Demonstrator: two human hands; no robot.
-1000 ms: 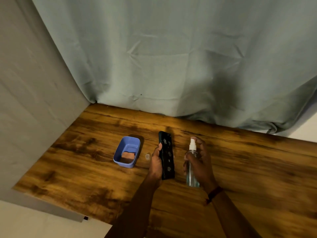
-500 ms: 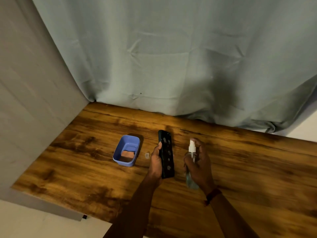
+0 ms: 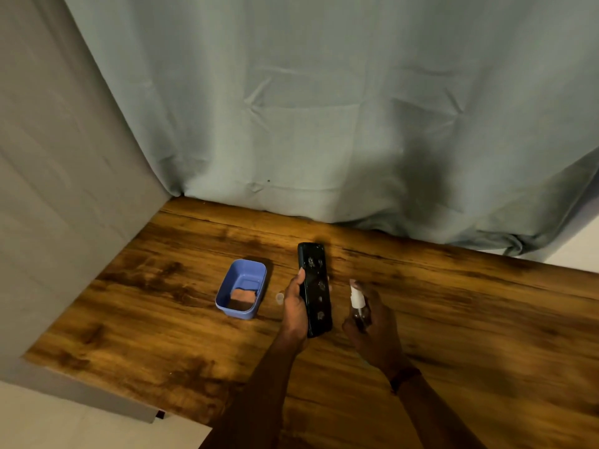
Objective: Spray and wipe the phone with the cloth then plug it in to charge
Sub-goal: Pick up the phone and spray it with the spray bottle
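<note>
Since a second ago the right hand has tipped the spray bottle leftward, nozzle now angled toward the phone; phone barely shifted. Droplet patches dot the phone's dark face. Risk, as I judge it: more spray could run toward the edges and ports, bad before charging; the wet phone might also slip from a one-sided grip. Left hand wrapped along the phone's left edge, thumb on the rim, holding it just above the wooden table. Right hand clenched round the bottle. Cloth sits in the blue tub, left of the phone.
</note>
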